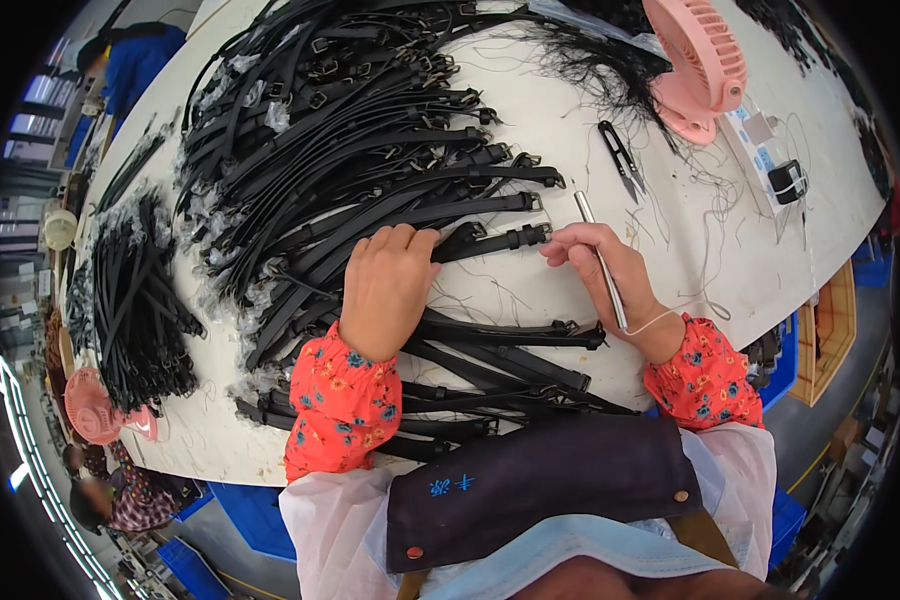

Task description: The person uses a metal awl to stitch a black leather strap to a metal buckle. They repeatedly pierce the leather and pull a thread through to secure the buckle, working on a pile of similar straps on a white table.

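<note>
My left hand (390,285) is closed over a narrow black strap, its fingers curled down among other straps. That buckled strap (490,244) runs out to the right from under the fingers, and its metal buckle faces my right hand (610,275). A slim silver pen-shaped tool (600,262) with a thin pale cord lies in the closed right hand, its tip pointing away from me. The right fingertips are at the buckle; whether they touch it I cannot tell. Close beyond lies a similar black strap (470,210).
Black buckled straps (340,150) pile across the table (530,90), with another bundle (140,310) at left. Black thread snips (622,160), a pink fan (695,60), a power strip (755,160) and loose threads lie at right. Another pink fan (95,405) stands far left. Blue bins are below.
</note>
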A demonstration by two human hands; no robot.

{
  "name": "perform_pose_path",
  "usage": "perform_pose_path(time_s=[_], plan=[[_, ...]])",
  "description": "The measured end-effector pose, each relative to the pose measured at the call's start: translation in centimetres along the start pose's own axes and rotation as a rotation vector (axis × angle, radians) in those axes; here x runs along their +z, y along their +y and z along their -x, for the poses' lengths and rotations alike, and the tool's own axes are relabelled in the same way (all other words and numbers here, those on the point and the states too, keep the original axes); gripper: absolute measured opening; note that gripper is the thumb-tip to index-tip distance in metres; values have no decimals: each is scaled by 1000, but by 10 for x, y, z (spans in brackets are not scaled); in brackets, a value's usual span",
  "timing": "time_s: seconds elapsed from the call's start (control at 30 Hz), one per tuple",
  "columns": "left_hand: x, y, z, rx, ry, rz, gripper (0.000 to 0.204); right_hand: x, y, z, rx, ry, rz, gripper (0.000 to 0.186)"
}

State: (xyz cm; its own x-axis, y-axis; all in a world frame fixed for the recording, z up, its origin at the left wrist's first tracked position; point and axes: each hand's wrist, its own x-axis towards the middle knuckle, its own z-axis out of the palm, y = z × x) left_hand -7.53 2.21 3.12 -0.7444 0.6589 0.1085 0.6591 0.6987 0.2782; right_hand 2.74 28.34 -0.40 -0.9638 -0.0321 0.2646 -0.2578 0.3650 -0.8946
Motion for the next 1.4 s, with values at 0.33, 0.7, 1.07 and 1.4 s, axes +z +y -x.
perform_pose_path(time_s=[0.33, 0.7, 1.07, 1.4], plan=[[9, 20, 0, 315, 159, 95, 13, -2, -4, -1, -44, -1, -11, 23], [31, 21, 1, -21, -170, 746, 34, 4, -1, -8, -186, -126, 175, 23], [31, 28, -4, -14, -160, 781, 34, -1, -1, -11, -238, -198, 263, 33], [42, 37, 2, 204, 100, 412, 13, -5, -10, 0, 158, -47, -405, 25]])
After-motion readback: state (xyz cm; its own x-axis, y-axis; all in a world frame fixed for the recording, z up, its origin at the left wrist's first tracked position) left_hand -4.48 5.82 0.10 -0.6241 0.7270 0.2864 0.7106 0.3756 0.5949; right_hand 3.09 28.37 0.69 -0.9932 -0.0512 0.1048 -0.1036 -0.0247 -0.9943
